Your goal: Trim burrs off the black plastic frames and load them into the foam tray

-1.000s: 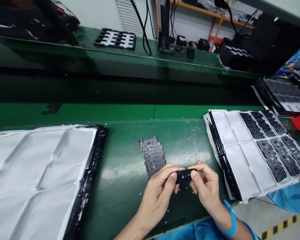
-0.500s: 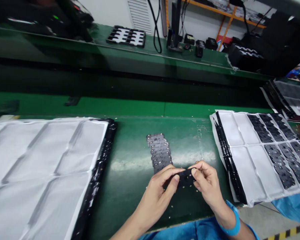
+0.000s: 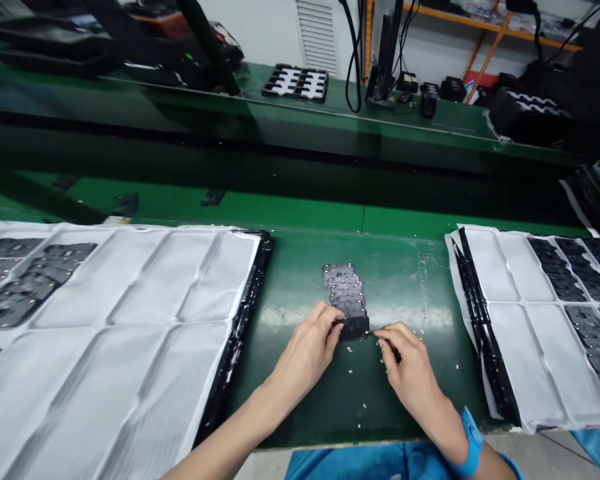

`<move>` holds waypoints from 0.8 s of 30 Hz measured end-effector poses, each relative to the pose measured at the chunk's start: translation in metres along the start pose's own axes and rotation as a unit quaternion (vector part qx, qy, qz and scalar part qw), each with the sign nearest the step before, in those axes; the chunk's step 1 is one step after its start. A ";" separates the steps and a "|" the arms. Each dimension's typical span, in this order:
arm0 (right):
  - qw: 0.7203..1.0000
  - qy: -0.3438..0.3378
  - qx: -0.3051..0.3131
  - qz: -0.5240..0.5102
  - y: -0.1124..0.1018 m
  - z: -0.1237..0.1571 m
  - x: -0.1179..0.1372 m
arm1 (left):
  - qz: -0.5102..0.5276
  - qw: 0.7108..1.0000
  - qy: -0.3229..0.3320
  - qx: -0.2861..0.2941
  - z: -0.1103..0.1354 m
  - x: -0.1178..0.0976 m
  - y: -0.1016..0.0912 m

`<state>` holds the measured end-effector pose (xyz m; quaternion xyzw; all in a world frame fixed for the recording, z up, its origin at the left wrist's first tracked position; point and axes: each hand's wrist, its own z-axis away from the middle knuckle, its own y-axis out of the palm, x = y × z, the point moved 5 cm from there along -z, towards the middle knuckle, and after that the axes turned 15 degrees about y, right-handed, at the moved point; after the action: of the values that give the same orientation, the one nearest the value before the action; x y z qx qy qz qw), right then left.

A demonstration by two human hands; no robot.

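Observation:
A row of overlapping small black plastic parts (image 3: 344, 288) lies on the green bench in front of me. My left hand (image 3: 307, 350) pinches the nearest black part (image 3: 356, 328) at the row's near end, with the part resting on the bench. My right hand (image 3: 407, 370) is a little to the right of that part and apart from it. Its fingers are curled together around something small and dark that I cannot make out. A blue band sits on the right wrist.
A white-lined tray (image 3: 130, 320) with black parts in its far-left pockets lies to the left. Another white-lined tray (image 3: 500, 293) holding several rows of parts lies to the right. Small white crumbs dot the bench. Behind runs a green conveyor (image 3: 280, 207) and a back shelf with a parts tray (image 3: 296, 83), cables and machines.
The black part that both hands held above the bench now rests at the near end of the row. My right hand has come off it. The view has swung left.

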<state>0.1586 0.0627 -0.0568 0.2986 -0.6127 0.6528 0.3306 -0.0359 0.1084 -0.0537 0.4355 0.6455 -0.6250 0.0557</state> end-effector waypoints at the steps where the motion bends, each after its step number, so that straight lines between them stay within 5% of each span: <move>1: 1.000 -0.004 0.000 0.009 0.002 0.001 -0.001 | -0.012 1.000 -0.002 0.005 0.001 0.000 0.000; 10: 0.997 -0.006 -0.039 0.068 0.021 -0.002 0.004 | -0.119 0.989 -0.015 0.085 0.004 -0.007 0.004; 16: 0.995 -0.014 -0.032 0.096 0.024 -0.008 0.006 | -0.086 0.993 -0.038 0.071 0.010 -0.008 0.009; 24: 0.995 -0.013 -0.057 0.087 0.002 -0.006 -0.006 | -0.146 0.986 0.081 0.026 0.012 -0.018 -0.034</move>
<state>0.1609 0.0684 -0.0630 0.2335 -0.6764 0.6393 0.2814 -0.0520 0.0945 -0.0193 0.3867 0.6884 -0.6054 -0.0999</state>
